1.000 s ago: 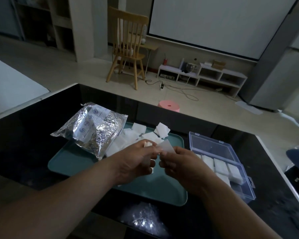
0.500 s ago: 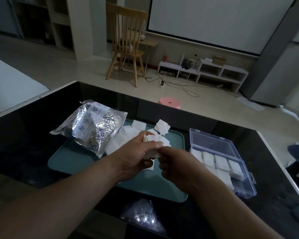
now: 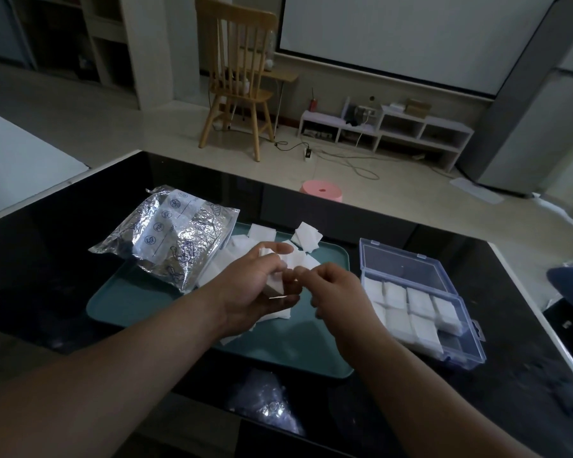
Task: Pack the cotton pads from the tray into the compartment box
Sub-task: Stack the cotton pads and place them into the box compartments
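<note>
Head view: left hand [image 3: 247, 287] fingers curl round soft square cotton pads [image 3: 276, 286]; right hand [image 3: 339, 294] fingers' grip unclear.

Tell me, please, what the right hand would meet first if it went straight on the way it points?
Most likely the stack of cotton pads held in the left hand: the right hand points leftward at it from close by. Whether its fingertips already touch it, I cannot tell.

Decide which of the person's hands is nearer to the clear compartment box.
Right. The right hand hovers over the right end of the tray, just beside the compartment box; the left hand grips a stack of cotton pads farther left, over its middle.
</note>
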